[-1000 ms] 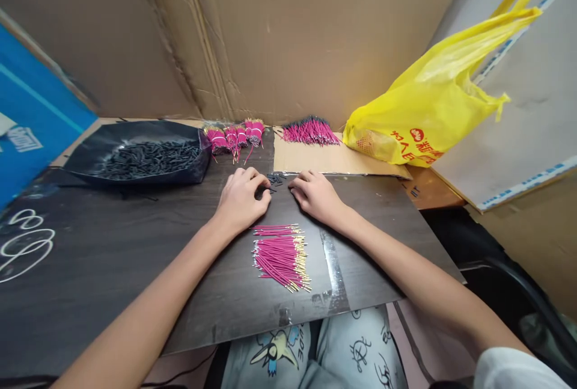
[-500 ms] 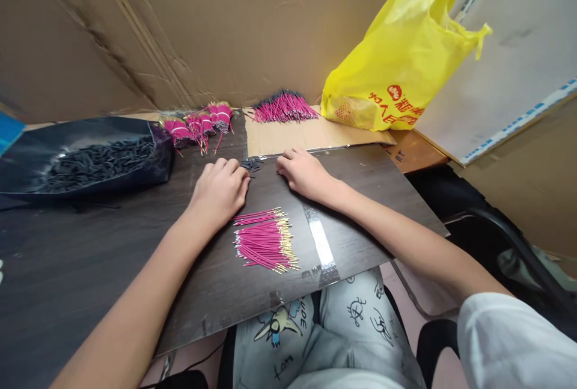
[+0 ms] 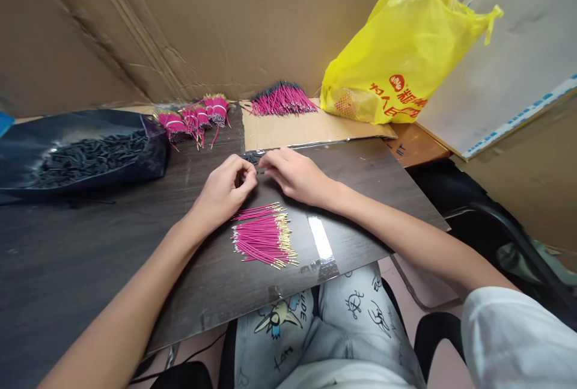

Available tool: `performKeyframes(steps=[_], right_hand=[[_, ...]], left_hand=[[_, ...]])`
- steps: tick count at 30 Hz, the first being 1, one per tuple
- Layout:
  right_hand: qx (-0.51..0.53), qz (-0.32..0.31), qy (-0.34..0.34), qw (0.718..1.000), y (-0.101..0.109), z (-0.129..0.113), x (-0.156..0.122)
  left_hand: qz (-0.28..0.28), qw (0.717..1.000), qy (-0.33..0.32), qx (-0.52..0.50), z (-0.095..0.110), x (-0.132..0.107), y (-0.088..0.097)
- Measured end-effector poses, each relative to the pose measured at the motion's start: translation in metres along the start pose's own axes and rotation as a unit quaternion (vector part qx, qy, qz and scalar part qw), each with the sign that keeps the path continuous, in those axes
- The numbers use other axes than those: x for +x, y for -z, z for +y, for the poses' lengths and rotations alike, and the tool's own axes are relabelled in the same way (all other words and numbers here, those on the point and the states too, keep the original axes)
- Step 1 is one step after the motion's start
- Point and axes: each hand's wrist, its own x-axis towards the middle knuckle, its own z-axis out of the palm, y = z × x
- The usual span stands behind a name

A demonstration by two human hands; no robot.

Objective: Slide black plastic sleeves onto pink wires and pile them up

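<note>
My left hand (image 3: 228, 187) is over the dark tabletop, its thumb and forefinger curled together in a pinch; whatever is between the tips is too small to make out. Close on its right, my right hand (image 3: 295, 175) has bent fingers drawn together, their tips hidden from clear sight. A few short black tubes (image 3: 252, 157) lie just beyond the fingertips, partly covered by the hands. Nearer my body, a flat row of pink wires (image 3: 261, 238) with gold-coloured right ends rests on the table, a few of them set slightly apart at the top.
At the left stands an open black bag (image 3: 155, 163) full of short black tubes. Tied bundles of pink wire (image 3: 193, 121) lie beside it. Pink wires with black ends (image 3: 283, 99) are heaped on a cardboard sheet (image 3: 288, 130), next to a yellow plastic bag (image 3: 383, 70).
My hands have come closer together. The left has turned so its pinching thumb and forefinger show; the right has shifted left toward it, near the black tubes.
</note>
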Motion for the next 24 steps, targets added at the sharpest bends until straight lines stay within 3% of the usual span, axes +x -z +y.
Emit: performKeyframes(steps=[9,15,24], right_hand=[[0.023,0.028,0.02,0.999,0.001,-0.004,-0.001],[0.02,0.01,-0.006,1.0,0.004,-0.005,-0.002],[0.053,0.044,-0.018,0.997,0.006,-0.007,-0.003]], left_hand=[[-0.02,0.995,0.038,-0.095,0.011,-0.003,0.0],[-0.039,0.979,0.066,-0.187,0.013,-0.004,-0.001],[-0.001,0.966,0.118,-0.232,0.021,-0.004,0.006]])
